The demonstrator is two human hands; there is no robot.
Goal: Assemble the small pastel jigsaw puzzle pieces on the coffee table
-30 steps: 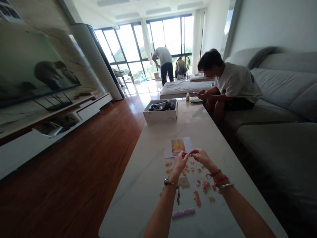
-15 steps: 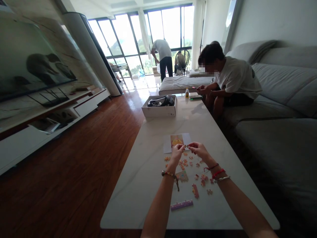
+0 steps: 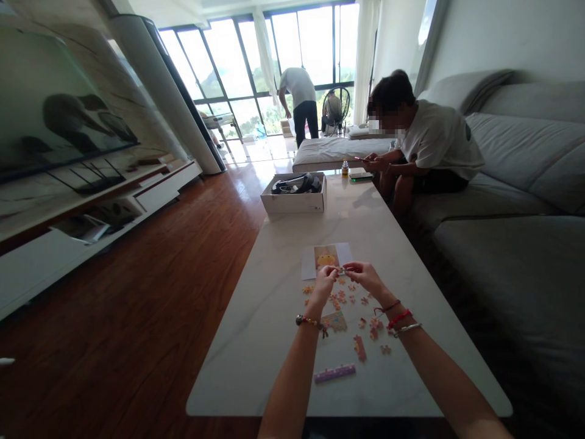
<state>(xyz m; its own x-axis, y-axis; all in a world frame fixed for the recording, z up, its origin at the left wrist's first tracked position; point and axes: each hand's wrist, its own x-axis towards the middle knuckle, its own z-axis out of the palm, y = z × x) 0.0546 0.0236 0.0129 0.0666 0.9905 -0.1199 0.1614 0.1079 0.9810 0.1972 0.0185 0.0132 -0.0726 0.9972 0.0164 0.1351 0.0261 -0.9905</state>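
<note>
My left hand (image 3: 326, 280) and my right hand (image 3: 364, 276) meet above the table, fingers pinched round small jigsaw pieces (image 3: 341, 270) held between them. Whether the pieces interlock is too small to tell. Just beyond lies a picture card (image 3: 326, 256) with a yellow figure, on a white sheet (image 3: 308, 268). Loose orange and pink jigsaw pieces (image 3: 338, 299) are scattered below my hands. Closer to me are a joined patch of puzzle (image 3: 337, 321), a short pink joined strip (image 3: 359, 348) and a purple joined strip (image 3: 335, 373).
The white marble-look table (image 3: 247, 341) carries an open white box (image 3: 292, 203) holding a dark object, a small bottle (image 3: 345, 168) and a phone-like slab (image 3: 361, 175). A person (image 3: 425, 134) sits on the grey sofa (image 3: 516, 262) at right; another (image 3: 299, 100) bends near the windows.
My fingertips have drawn slightly closer together around the pieces. The view has shifted a little; the pieces on the table look unmoved.
</note>
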